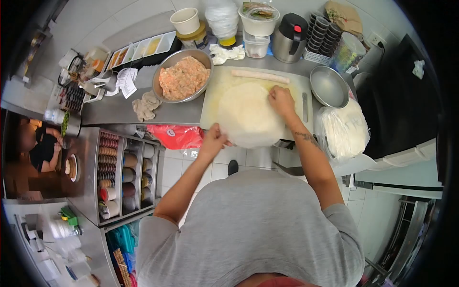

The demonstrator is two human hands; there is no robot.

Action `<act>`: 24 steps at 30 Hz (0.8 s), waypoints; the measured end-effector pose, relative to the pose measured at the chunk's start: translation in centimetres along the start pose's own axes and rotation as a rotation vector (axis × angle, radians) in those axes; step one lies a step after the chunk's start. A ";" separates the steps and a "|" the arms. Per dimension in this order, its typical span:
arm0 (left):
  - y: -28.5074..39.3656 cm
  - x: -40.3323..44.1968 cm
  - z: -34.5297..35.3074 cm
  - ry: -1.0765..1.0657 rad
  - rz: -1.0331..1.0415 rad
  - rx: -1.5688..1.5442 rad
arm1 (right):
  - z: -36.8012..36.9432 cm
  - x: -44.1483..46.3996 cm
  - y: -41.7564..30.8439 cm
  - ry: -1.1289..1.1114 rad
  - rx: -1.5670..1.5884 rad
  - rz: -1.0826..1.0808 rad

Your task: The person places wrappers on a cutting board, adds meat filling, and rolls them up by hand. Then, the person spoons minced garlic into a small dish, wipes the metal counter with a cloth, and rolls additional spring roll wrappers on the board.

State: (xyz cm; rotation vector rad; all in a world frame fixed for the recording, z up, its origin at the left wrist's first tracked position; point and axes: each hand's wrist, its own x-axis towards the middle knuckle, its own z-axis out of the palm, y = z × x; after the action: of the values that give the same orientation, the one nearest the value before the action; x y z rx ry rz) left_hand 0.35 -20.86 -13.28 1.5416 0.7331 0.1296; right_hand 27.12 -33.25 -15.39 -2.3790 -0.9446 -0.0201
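Note:
A round, thin, pale dough sheet lies on a cutting board, and its near edge hangs past the board's front. My left hand pinches the sheet's near-left edge. At the far-right edge, my right hand is closed with its fingertips on the sheet. Behind the sheet rests a long pale roll; whether it holds filling I cannot tell. To the left stands a metal bowl of orange-pink minced filling.
Right of the board are an empty metal bowl and a plastic bag of white sheets. A crumpled cloth lies left. A thermos jug and tubs line the back. Another person is at far left.

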 end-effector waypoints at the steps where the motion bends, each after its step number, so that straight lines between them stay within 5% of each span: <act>1: -0.2 0.7 -1.4 0.004 0.050 0.061 | 0.0 -0.8 0.2 0.030 -0.020 -0.027; 5: 0.0 4.6 -5.4 0.063 0.284 0.386 | -0.3 -3.2 2.1 0.089 0.238 -0.135; 8: 4.2 6.7 -4.9 0.181 0.555 0.655 | -3.1 -7.2 1.3 -0.078 0.904 0.307; 11: 7.2 10.5 -3.0 0.235 0.688 0.719 | -3.4 -11.3 -1.4 0.343 1.048 0.292; 17: 5.9 13.9 -1.2 0.191 0.445 0.723 | -7.0 -14.2 -1.4 -0.067 0.422 0.342; 24: 3.1 15.1 2.5 0.222 0.455 0.855 | -4.3 -7.9 2.3 0.348 -0.027 -0.145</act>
State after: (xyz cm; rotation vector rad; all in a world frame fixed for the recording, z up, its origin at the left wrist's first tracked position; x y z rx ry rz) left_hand 14.63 -15.02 -15.97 2.5348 0.6241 0.3625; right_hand 23.44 -41.80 -14.67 -2.2266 -0.9465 -0.4881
